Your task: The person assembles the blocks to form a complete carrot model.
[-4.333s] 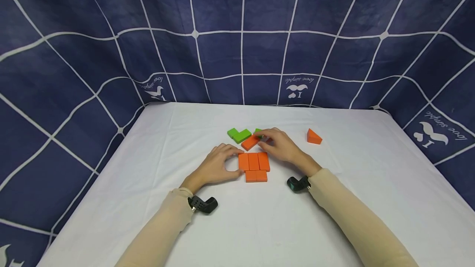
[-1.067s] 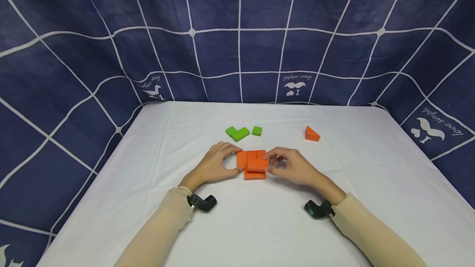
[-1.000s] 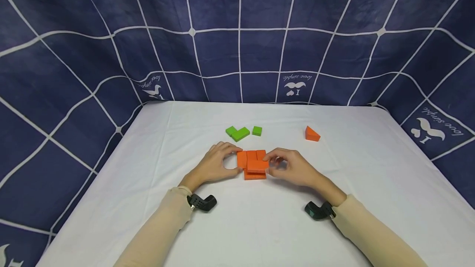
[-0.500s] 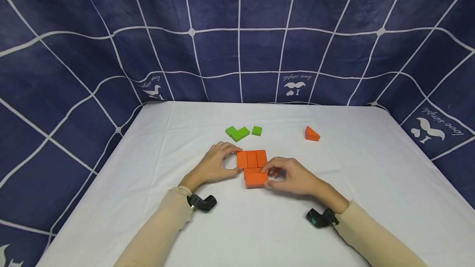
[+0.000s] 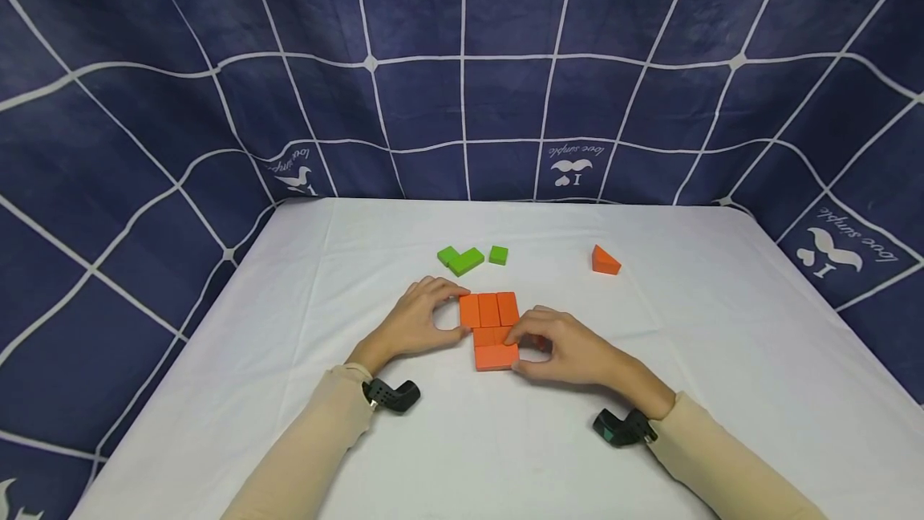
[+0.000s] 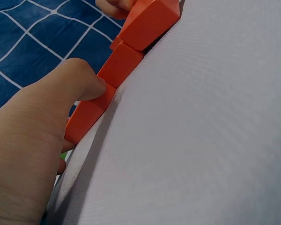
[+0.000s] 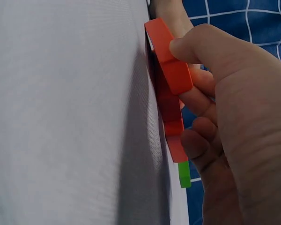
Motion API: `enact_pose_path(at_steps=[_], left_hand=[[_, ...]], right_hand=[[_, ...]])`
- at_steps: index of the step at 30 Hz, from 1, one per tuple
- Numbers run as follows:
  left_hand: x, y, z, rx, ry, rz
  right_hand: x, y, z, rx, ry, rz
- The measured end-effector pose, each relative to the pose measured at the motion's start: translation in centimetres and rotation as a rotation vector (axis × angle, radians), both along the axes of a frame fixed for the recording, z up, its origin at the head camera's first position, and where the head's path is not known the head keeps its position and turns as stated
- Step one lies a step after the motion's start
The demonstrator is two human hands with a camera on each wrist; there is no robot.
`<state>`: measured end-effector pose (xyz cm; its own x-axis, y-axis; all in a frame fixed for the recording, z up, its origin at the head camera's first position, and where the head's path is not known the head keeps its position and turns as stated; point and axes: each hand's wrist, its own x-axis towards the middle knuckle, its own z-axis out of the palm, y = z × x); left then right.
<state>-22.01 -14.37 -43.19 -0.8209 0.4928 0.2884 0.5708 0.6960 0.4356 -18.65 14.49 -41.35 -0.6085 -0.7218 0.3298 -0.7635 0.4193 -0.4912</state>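
Observation:
In the head view, three upright orange blocks (image 5: 488,310) lie side by side on the white cloth. My left hand (image 5: 415,318) spans the leftmost orange block (image 5: 469,311), index finger at its far end and thumb at its near end. Below the row sit two smaller-looking orange faces (image 5: 485,335). My right hand (image 5: 566,347) pinches another orange block (image 5: 496,357), laid crosswise against their near side. The right wrist view shows the thumb pressing this block's face (image 7: 178,77), with its lower edge looking slightly off the cloth. In the left wrist view, my thumb touches the orange row (image 6: 86,115).
Beyond the hands lie two touching green blocks (image 5: 465,262) and a separate green cube (image 5: 498,255). An orange triangular block (image 5: 605,260) stands farther right. A dark blue gridded curtain (image 5: 505,103) borders the white-covered table (image 5: 447,456) at the back and sides.
My right hand has taken the orange block from beside the green ones, carried it over the row, and brought it toward me to the near end. My left hand has stayed in place.

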Motion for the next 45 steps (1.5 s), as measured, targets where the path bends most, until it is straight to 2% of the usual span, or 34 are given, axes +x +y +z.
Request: enact_pose_path(at_steps=[9,16,26,35,39,45], left_hand=[[-0.1,0.0,0.0,-0.005,-0.005,0.002],[-0.2,0.0,0.1,-0.011,-0.003,0.001],[-0.2,0.0,0.0,-0.001,-0.008,0.005],[-0.1,0.0,0.0,0.002,0.002,-0.003],[-0.1,0.0,0.0,0.006,-0.005,-0.006],[-0.1,0.0,0.1,0.013,-0.009,-0.008]], right_hand=[[0.1,0.0,0.1,0.032,0.016,-0.006],[0.0,0.0,0.1,0.025,-0.009,0.000],[-0.2,0.1,-0.2,0.009,0.021,0.006],[-0.8,0.6,-0.2,-0.074,0.002,-0.005],[-1.3,1.1,0.0,-0.086,0.008,-0.039],[-2.0,2.0,0.5,-0.089,-0.006,-0.139]])
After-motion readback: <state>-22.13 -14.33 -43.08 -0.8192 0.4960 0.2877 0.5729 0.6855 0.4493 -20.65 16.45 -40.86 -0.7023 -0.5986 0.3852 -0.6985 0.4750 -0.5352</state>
